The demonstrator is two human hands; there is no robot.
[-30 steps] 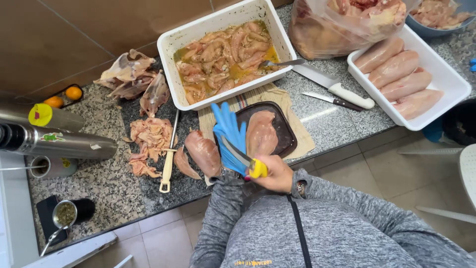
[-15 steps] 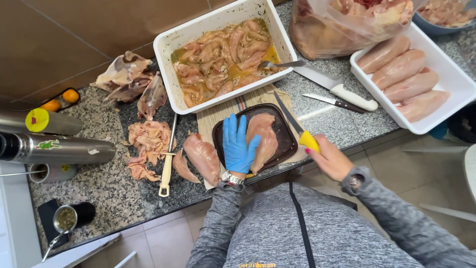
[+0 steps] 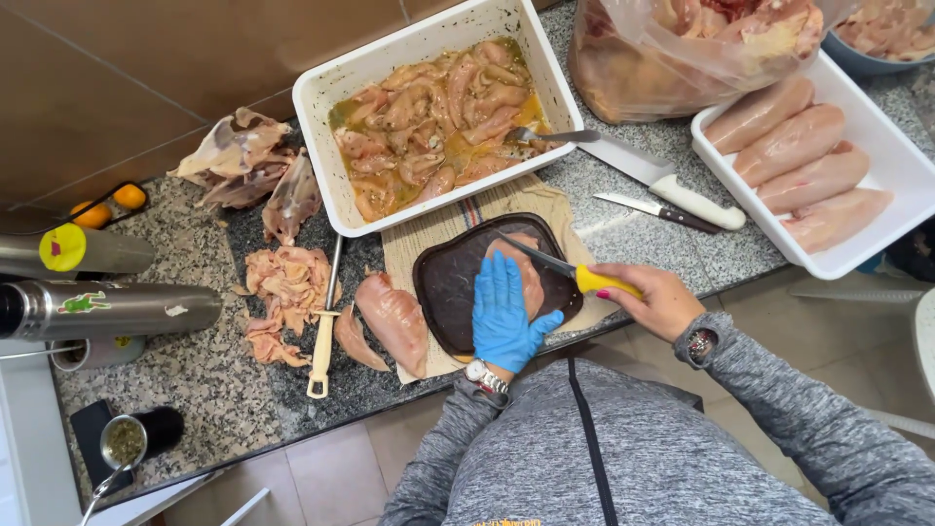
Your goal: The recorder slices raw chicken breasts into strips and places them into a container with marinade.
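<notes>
The blue-gloved left hand [image 3: 504,314] lies open, flat on the raw pink chicken breast [image 3: 529,276]; beside it, the bare right hand [image 3: 651,297] grips a yellow-handled narrow-bladed knife [image 3: 570,273], blade touching the breast's far end.

Clear plastic bag of raw chicken [image 3: 682,49]: top right, bulging.
Small green sticker on steel flask [image 3: 81,302]: left edge.
Round yellow cap label [image 3: 61,247]: above it.

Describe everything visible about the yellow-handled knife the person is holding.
The yellow-handled knife has a narrow, slim steel blade that tapers to a point and a smooth bright yellow handle, plastic by the look of it. The bare right hand closes around the handle, hiding its rear end. The knife lies nearly level, tip pointing left and slightly away, with the blade laid against the raw chicken breast on the dark brown oval board. The blue-gloved left hand presses the meat beside the blade.
</notes>
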